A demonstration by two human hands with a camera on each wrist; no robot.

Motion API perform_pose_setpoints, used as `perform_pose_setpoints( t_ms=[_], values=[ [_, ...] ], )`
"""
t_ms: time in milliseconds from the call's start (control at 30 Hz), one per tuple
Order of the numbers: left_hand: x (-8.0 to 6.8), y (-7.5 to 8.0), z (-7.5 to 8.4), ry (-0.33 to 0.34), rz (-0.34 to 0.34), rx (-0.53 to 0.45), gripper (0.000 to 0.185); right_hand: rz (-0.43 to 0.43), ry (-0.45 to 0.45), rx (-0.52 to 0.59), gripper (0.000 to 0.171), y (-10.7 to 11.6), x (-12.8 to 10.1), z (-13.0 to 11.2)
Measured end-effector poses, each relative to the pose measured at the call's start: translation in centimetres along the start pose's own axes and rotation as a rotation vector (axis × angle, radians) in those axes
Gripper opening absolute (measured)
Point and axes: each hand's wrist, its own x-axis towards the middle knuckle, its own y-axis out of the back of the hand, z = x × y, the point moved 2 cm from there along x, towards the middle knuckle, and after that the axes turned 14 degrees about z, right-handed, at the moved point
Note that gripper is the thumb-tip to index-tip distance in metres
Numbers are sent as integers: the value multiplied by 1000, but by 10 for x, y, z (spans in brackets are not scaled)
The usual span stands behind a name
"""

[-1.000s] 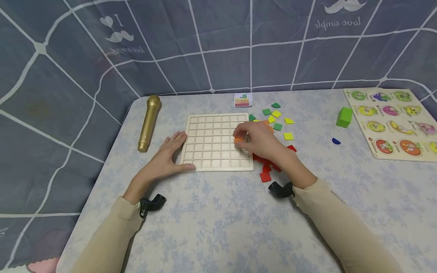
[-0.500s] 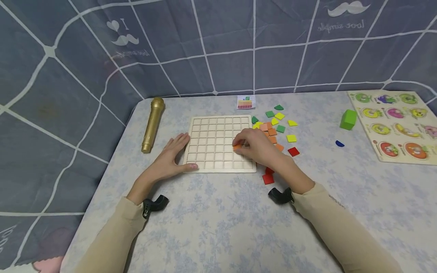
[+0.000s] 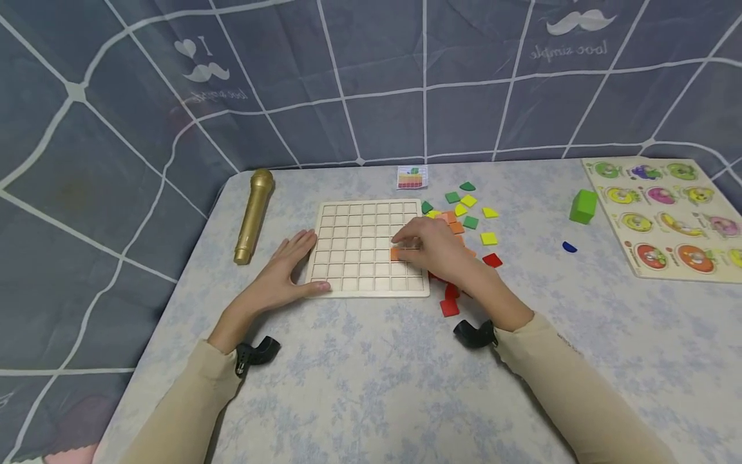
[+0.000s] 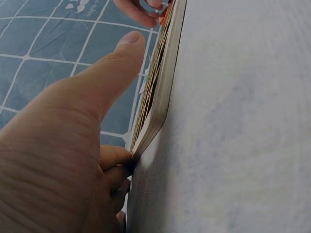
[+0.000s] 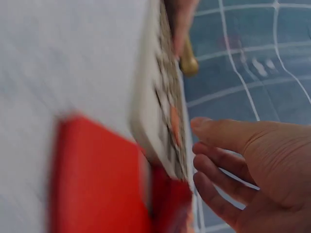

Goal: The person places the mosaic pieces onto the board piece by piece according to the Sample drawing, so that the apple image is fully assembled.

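Observation:
A pale wooden grid board lies flat in the middle of the table. Along its left edge rests my left hand, fingers spread and the thumb over the near left corner. My right hand is over the board's right side. Just at its thumb tip is a small orange tile in one of the squares. In the right wrist view the thumb and fingers are apart with nothing between them, while the orange tile sits in the grid.
Red tiles, yellow tiles and green tiles lie scattered right of the board. Behind it is a small pattern card. A gold microphone lies left; a green block and fruit puzzle board are right.
My right hand had the orange tile at its fingertips over the right-hand squares; its fingers now part from the tile, which lies in the grid. The left hand has kept its place.

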Motion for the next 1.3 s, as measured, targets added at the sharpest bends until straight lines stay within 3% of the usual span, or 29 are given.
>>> perform_pose_setpoints(
  t_ms=[367, 567, 700, 1000, 1300],
  values=[
    [-2, -1, 0, 1, 6, 7, 110, 149, -153, -47, 28, 44, 3, 34],
    [-4, -3, 1, -1, 8, -1, 110, 227, -213, -76, 35, 47, -1, 52],
    [-3, -3, 2, -8, 7, 2, 110, 235, -258, -86, 42, 41, -1, 56],
    [-3, 0, 3, -15, 7, 5, 109, 234, -197, -148, 29, 29, -1, 54],
    [-3, -1, 2, -13, 9, 15, 110, 262, -178, -169, 26, 31, 0, 55]
  ],
)
